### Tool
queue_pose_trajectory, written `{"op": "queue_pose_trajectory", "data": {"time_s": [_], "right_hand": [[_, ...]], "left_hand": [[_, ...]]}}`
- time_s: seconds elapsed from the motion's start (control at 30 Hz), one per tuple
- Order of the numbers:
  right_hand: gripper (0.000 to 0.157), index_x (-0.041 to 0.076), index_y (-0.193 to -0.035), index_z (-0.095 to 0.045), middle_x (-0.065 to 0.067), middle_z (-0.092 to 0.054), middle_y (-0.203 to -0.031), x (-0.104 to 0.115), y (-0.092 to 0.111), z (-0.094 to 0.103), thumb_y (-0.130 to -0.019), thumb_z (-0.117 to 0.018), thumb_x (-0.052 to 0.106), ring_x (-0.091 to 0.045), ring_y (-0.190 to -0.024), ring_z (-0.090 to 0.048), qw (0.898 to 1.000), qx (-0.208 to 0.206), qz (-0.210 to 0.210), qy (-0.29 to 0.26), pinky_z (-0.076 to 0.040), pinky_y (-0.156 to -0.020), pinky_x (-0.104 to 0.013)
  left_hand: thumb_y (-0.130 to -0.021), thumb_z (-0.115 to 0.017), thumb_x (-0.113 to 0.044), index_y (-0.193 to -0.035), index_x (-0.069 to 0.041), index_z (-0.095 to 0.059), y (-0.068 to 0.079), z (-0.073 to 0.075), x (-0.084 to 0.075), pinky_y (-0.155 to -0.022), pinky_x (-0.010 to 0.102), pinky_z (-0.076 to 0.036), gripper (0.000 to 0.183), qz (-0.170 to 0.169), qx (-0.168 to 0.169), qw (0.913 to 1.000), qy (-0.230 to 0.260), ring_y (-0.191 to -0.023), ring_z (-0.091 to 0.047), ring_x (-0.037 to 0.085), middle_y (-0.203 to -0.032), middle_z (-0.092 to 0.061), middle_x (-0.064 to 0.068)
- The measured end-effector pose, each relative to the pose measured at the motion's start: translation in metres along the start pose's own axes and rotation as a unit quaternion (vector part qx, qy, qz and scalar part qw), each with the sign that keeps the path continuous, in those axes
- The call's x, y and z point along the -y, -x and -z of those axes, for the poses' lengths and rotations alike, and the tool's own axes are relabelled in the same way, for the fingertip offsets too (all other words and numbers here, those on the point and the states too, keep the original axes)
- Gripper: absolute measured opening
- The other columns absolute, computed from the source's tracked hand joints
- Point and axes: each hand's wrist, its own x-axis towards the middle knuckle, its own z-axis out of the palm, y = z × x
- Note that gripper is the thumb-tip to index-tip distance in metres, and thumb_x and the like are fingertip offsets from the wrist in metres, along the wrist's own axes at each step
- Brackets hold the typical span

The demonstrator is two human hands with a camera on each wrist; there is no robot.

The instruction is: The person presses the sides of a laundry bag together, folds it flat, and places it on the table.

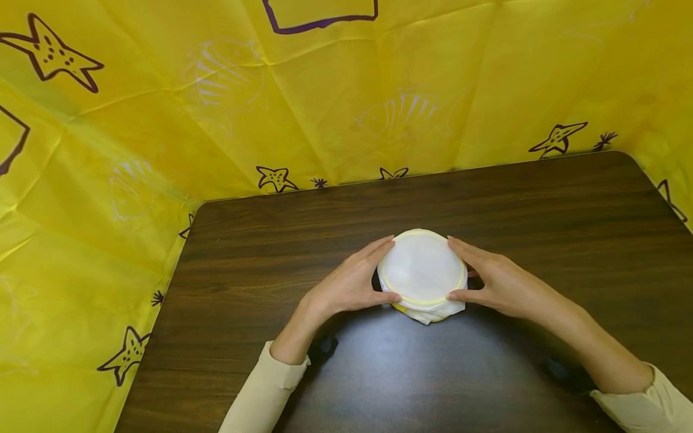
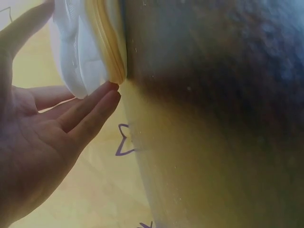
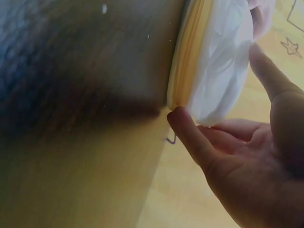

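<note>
In the head view, a round, flat-topped white thing [image 1: 423, 266] with a yellow ring near its edge lies on the brown table. Loose, pale, cloth-like folds stick out below its near edge. My left hand [image 1: 354, 282] holds its left side, thumb at the near edge and fingertips at the far edge. On the opposite side, my right hand [image 1: 500, 282] holds it in the same spread grip. Both wrist views show its side: the white thing [image 2: 71, 52] is bulging and creased above a ridged yellow-orange band [image 3: 190, 54] close to the table.
The dark wood-grain table [image 1: 303, 234] has rounded far corners. Behind it and to its left hangs a yellow sheet [image 1: 325, 90] printted with starfish, shells and fish. Dark shadows lie on the table beneath both wrists.
</note>
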Motion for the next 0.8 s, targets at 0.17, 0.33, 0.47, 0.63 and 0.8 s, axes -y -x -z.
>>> {"op": "queue_pose_trajectory", "data": {"time_s": [0.17, 0.33, 0.47, 0.63, 0.8], "right_hand": [[0.100, -0.003, -0.151, -0.035, -0.023, -0.041, -0.152, 0.0016, -0.0001, -0.0011, -0.080, -0.079, 0.052, -0.038, -0.126, -0.055, 1.000, -0.002, 0.001, 0.018, -0.045, -0.099, -0.056], [0.099, -0.003, -0.151, -0.036, -0.022, -0.042, -0.151, 0.0015, -0.0004, -0.0022, -0.080, -0.079, 0.050, -0.040, -0.129, -0.051, 1.000, -0.003, 0.004, 0.019, -0.044, -0.101, -0.057], [0.098, -0.005, -0.151, -0.036, -0.023, -0.041, -0.152, 0.0006, -0.0007, -0.0040, -0.080, -0.081, 0.046, -0.040, -0.131, -0.049, 1.000, 0.000, 0.007, 0.023, -0.042, -0.103, -0.057], [0.097, -0.005, -0.151, -0.034, -0.022, -0.035, -0.156, 0.0012, -0.0006, -0.0054, -0.081, -0.082, 0.041, -0.040, -0.133, -0.047, 0.999, 0.007, 0.016, 0.036, -0.043, -0.103, -0.056], [0.092, -0.003, -0.152, -0.034, -0.020, -0.028, -0.160, 0.0028, 0.0000, -0.0060, -0.084, -0.080, 0.038, -0.042, -0.138, -0.040, 0.998, 0.007, 0.041, 0.048, -0.041, -0.103, -0.057]], "left_hand": [[-0.080, -0.081, -0.049, -0.155, -0.004, -0.031, 0.0008, -0.0010, -0.0001, -0.113, 0.037, -0.035, 0.101, -0.007, -0.002, 1.0000, -0.003, -0.143, -0.036, 0.018, -0.162, -0.027, 0.004], [-0.079, -0.081, -0.049, -0.155, -0.005, -0.031, 0.0008, -0.0016, -0.0015, -0.113, 0.038, -0.036, 0.101, 0.001, 0.001, 1.0000, -0.005, -0.141, -0.038, 0.019, -0.161, -0.028, 0.003], [-0.078, -0.082, -0.048, -0.155, -0.005, -0.031, 0.0008, -0.0021, -0.0035, -0.112, 0.038, -0.037, 0.102, 0.007, 0.003, 0.9999, -0.008, -0.140, -0.041, 0.020, -0.161, -0.029, 0.004], [-0.079, -0.082, -0.047, -0.155, -0.004, -0.030, 0.0006, -0.0027, -0.0051, -0.111, 0.037, -0.039, 0.102, 0.006, 0.002, 0.9998, -0.019, -0.138, -0.043, 0.021, -0.161, -0.030, 0.007], [-0.080, -0.081, -0.047, -0.155, -0.003, -0.029, 0.0017, -0.0024, -0.0066, -0.112, 0.036, -0.037, 0.102, -0.001, 0.004, 0.9994, -0.034, -0.140, -0.040, 0.022, -0.161, -0.028, 0.010]]}}
